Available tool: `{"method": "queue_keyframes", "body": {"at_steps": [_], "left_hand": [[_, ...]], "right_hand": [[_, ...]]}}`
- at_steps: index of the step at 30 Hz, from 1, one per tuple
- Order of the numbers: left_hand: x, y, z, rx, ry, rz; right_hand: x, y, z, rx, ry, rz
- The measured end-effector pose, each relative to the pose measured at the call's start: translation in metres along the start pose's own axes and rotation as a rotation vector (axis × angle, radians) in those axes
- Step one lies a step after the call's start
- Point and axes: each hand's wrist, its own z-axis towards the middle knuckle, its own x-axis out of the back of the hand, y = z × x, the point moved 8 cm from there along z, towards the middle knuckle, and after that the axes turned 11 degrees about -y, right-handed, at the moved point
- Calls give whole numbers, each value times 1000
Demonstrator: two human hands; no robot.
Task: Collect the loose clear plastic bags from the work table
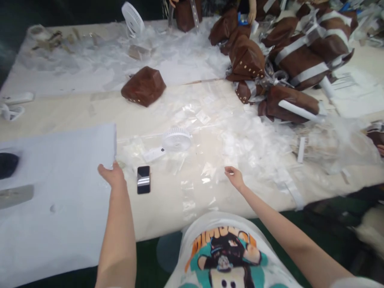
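My left hand (113, 175) is at the right edge of a large white sheet (75, 192), its thumb spread away from the fingers. I see nothing held in it. Just right of that hand a black phone (143, 179) lies on the table. My right hand (235, 177) is over the table beside crumpled clear plastic (249, 148), its fingers drawn together. Whether a bit of thin film is pinched there is too faint to make out. Between my hands, farther back, lies a white fan (177, 139).
A brown leather bag (144, 86) sits mid-table; a heap of brown bags (300, 60) with white wrapping fills the back right. Another white fan (133, 19) stands at the back. A co-worker's hand (252, 15) shows among the bags. A dark object (8, 165) lies on the sheet.
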Motion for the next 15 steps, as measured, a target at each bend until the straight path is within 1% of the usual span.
{"method": "queue_keyframes", "body": {"at_steps": [1, 3, 5, 7, 8, 10, 12, 13, 15], "left_hand": [[-6, -5, -16, 4, -50, 7], [-21, -15, -63, 18, -191, 2], [-38, -27, -124, 30, -355, 10], [-52, -40, -190, 54, -469, 30], [-59, -47, -221, 66, -525, 47], [-69, -56, -275, 72, -629, 89], [-74, -60, -311, 58, -706, 131], [-74, -60, -323, 46, -733, 148], [-73, -60, -335, 24, -776, 172]], "right_hand": [[4, 6, -1, -14, 6, -19], [4, 10, -2, -11, -5, -101], [-2, 6, -3, 8, -37, -258], [-10, 2, -3, 0, -68, -377], [-12, 2, -2, -16, -71, -366], [-13, 2, 2, -41, -56, -228], [-11, 2, 6, -35, -22, -76], [-8, 2, 7, -26, -2, -20], [1, 2, 9, -18, 33, 94]]}}
